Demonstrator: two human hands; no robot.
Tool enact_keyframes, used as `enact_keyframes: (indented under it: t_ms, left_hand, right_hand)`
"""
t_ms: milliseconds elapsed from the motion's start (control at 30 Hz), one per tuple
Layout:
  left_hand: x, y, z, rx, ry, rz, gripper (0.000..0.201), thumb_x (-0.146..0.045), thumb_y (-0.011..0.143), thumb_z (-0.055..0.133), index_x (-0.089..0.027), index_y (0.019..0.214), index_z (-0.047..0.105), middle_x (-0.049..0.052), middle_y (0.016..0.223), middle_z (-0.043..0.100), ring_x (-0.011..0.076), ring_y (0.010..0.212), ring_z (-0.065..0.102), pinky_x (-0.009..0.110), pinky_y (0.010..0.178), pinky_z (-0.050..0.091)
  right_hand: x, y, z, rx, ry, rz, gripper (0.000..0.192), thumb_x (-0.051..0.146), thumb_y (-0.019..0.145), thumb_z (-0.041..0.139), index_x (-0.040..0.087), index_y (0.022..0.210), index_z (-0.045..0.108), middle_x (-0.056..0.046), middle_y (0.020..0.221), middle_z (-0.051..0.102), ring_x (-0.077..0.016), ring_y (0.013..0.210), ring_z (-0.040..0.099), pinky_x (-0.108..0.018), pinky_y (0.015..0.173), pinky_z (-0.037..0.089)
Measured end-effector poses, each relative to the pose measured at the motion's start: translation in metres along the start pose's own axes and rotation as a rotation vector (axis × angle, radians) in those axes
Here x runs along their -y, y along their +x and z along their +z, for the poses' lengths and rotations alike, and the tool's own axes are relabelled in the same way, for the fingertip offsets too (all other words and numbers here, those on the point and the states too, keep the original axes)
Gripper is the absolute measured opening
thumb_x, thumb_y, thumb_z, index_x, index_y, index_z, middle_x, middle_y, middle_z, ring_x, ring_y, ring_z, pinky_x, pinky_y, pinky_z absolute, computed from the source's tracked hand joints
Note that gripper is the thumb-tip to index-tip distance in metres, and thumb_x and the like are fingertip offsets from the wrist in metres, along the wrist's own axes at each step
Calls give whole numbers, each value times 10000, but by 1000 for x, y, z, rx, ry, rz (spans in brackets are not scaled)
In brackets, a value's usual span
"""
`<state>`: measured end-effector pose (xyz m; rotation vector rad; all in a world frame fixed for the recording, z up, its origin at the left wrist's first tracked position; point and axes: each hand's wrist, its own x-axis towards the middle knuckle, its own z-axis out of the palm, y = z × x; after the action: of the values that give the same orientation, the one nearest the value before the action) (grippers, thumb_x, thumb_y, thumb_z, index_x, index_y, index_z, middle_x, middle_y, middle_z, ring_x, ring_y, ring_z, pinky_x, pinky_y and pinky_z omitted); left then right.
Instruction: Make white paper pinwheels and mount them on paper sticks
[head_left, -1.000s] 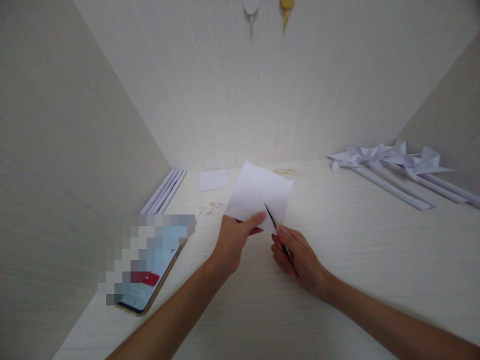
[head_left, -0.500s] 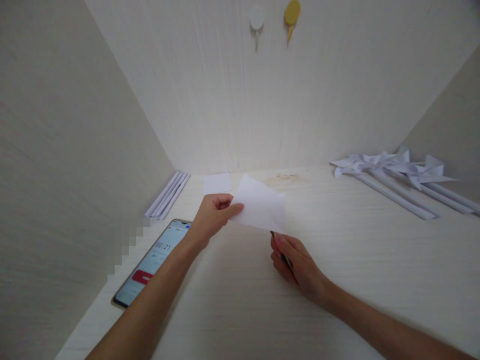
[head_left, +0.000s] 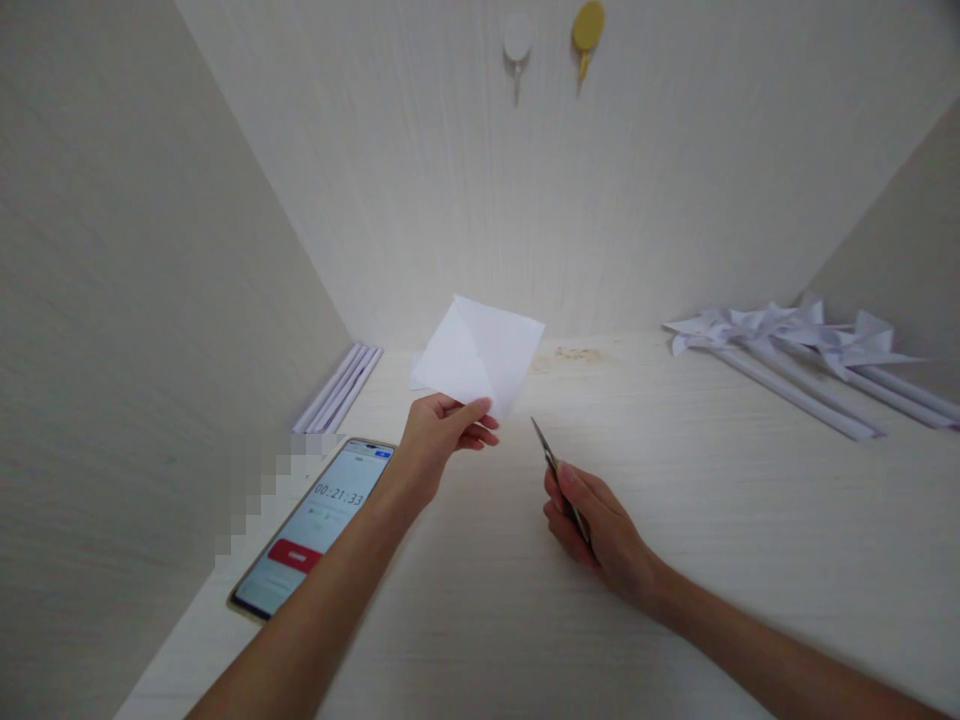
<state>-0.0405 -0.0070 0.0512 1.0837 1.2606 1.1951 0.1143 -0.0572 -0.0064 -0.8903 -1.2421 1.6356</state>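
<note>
My left hand [head_left: 442,440] pinches a white square of paper [head_left: 487,350] by its lower corner, thumb on top. A faint crease runs across the sheet, which is held up above the table. To the right and lower, my right hand [head_left: 592,515] is closed around a slim pointed metal tool [head_left: 546,445], apparently scissors; its handles are mostly covered by my fingers. The tip points up and to the left, apart from the paper. Behind the held sheet, the edge of another white paper piece [head_left: 416,374] lies on the table, mostly hidden.
A phone [head_left: 300,540] showing a running timer lies beside my left forearm. Several rolled paper sticks [head_left: 337,388] rest by the left wall. Several paper pinwheels [head_left: 787,340] on sticks lie at the right. White [head_left: 517,38] and yellow [head_left: 588,28] hooks hang on the back wall.
The paper in my left hand has turned and risen, so its crease now faces me. It has come away from the tool, whose blade now shows. My right hand has hardly moved.
</note>
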Motion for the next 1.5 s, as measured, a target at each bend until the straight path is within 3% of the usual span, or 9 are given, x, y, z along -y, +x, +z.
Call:
enact_keyframes:
  t_ms: [433,1500]
  left_hand:
    - [5,-22,27,0,-38,27,204,-272,610,648,-79,676,648,86,654,678,170,641,640,247,567,500]
    - [11,-21,28,37,-116,-1,190,-261,596,662,-88,674,651,87,691,691,155,632,640,284,676,505]
  right_hand:
    - [1,-1,1,-7,-24,-24,395,516,817,336,190,596,366,106,313,281,-34,288,174,-176,313,125]
    - [2,-3,1,-4,-57,-35,398,518,816,338,192,588,348,105,326,274,-33,298,172,-181,310,118]
